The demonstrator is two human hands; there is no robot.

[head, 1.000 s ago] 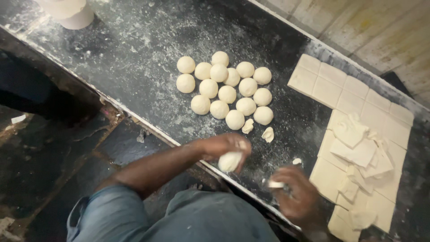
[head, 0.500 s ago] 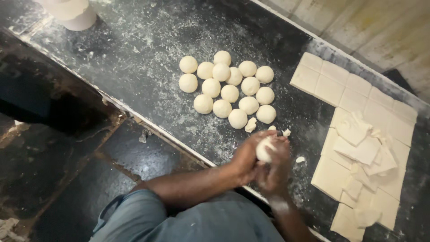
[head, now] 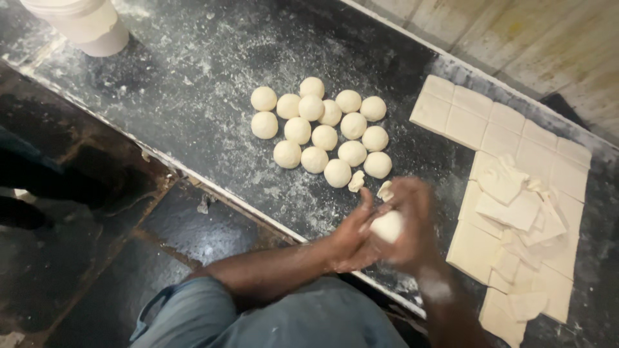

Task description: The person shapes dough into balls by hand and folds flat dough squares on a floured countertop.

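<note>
Both my hands are cupped together around one pale dough lump [head: 387, 226] above the near edge of the dark, floured counter [head: 193, 109]. My left hand [head: 351, 235] presses it from the left, my right hand [head: 412, 222], blurred by motion, covers it from the right. Just beyond them lie two small dough scraps [head: 356, 181], and farther back a cluster of several round dough balls [head: 325, 129]. To the right is a sheet of dough cut into squares [head: 509, 142], with loose squares heaped on it.
A white bucket [head: 87, 22] stands at the counter's far left corner. A pale tiled wall [head: 516, 32] runs behind the counter. Below the counter's front edge is a dark wet floor [head: 77, 258].
A second ago my hands were apart, the left with a dough lump, the right near the cut squares. They have since come together around the lump and shifted slightly right.
</note>
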